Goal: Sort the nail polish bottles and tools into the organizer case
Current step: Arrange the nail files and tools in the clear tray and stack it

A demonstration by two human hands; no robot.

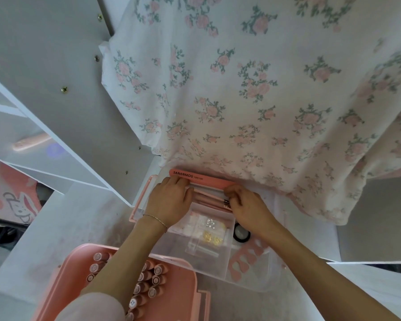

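Both hands seat the file [200, 179] at the tray's [218, 258] far edge: left hand [169, 200] fingers pinching its left end, right hand [245, 202] apparently gripping its right. File overhangs left; may pop out.

Organizer tray [252, 281] looks like clear glossy plastic, the pink case [183, 279] smooth matte plastic; nail file [195, 178] looks matte and gritty, bedsheet [264, 100] soft floral cloth.
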